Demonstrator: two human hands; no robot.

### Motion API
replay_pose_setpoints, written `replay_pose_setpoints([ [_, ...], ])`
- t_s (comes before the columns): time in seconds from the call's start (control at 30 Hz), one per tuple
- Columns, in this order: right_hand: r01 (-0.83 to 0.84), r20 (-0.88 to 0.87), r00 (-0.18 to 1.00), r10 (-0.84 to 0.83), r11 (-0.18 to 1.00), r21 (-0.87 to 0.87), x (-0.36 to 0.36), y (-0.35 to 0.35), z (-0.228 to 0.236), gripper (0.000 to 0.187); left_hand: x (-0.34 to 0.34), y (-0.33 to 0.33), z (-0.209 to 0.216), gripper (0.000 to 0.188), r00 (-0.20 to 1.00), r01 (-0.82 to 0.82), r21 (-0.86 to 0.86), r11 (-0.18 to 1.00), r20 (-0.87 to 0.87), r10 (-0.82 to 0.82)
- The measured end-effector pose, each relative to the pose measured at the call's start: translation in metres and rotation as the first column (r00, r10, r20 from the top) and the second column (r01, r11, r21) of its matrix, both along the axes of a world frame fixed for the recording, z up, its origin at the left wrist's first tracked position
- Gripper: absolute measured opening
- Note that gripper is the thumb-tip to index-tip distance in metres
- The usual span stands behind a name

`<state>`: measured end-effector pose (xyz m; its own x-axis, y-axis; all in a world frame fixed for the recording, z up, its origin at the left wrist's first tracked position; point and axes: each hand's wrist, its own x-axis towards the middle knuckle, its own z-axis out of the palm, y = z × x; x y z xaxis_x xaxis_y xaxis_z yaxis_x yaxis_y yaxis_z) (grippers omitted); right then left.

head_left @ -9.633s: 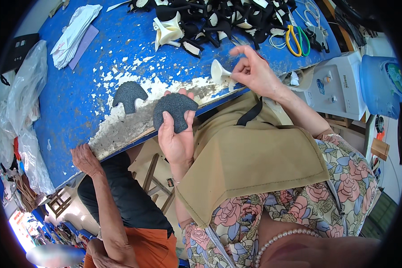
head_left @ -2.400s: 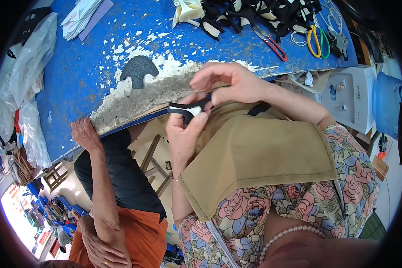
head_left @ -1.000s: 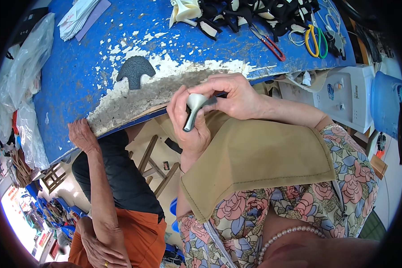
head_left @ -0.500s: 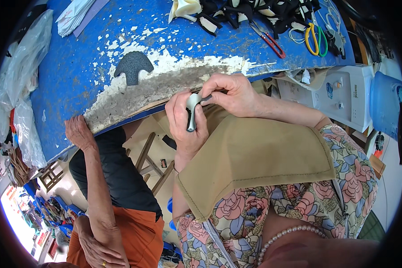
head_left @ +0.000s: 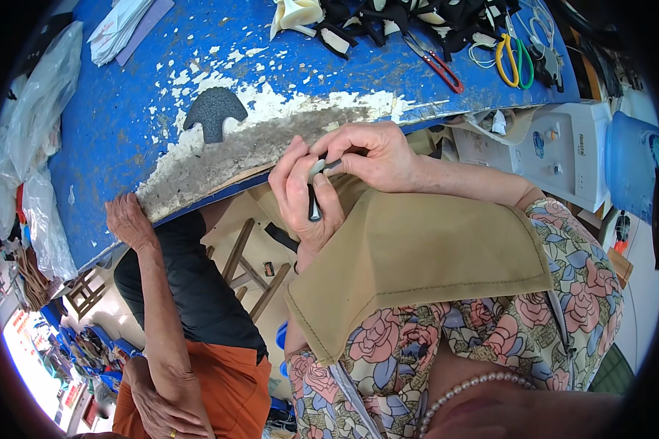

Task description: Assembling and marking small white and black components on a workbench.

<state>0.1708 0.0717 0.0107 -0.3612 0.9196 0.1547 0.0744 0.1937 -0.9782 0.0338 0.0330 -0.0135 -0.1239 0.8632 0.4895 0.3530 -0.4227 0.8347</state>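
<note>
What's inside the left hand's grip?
The left hand holds a pale heel with dark material against it; the right hand pinches part of that material. Fingers cover much of the heel, and its far side can't be seen.

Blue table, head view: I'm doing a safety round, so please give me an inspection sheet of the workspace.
Surface: blue table, paint worn to white and grey along the near edge.
Job's things: cream piece, partly covered in dark material; a dark grey cutout lies on the table.
Clutter: black-and-cream pile, red-handled scissors, stacked papers.
Hands: left hand holds the cream piece; right hand pinches the dark material.
Cables: pale cord looped at upper right; its ends cannot be traced.
Surroundings: co-worker's hand on the table's edge, plastic bags at far left, water dispenser at right.
</note>
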Motion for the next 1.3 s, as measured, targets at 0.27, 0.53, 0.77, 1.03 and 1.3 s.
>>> replay_pose_setpoints([
  [0.27, -0.061, -0.157, 0.988, 0.005, 0.932, -0.356, 0.001, 0.001, 0.006, 0.011, 0.000, 0.000, 0.006, 0.022, 0.995, 0.054, -0.090, 0.995, 0.084, -0.046],
  [0.53, 0.031, -0.263, 0.948, -0.181, 0.872, -0.489, 0.000, 0.000, 0.008, 0.011, 0.005, 0.011, 0.013, 0.018, 0.892, -0.002, -0.282, 0.959, 0.434, 0.130],
  [0.77, 0.180, 0.173, 0.952, -0.253, 0.919, 0.352, 0.012, 0.008, 0.024, 0.018, 0.005, 0.009, 0.003, 0.014, 0.954, -0.023, -0.270, 0.962, 0.282, 0.102],
  [1.03, 0.009, 0.124, 0.991, -0.056, 0.937, 0.349, -0.001, 0.006, 0.016, 0.017, 0.009, 0.004, 0.006, 0.014, 0.997, 0.016, -0.192, 0.981, 0.081, -0.001],
  [1.3, 0.062, 0.116, 0.984, -0.132, 0.880, 0.471, -0.001, 0.004, 0.004, 0.019, 0.010, 0.000, 0.009, 0.008, 0.996, -0.029, -0.157, 0.987, -0.084, 0.016],
])
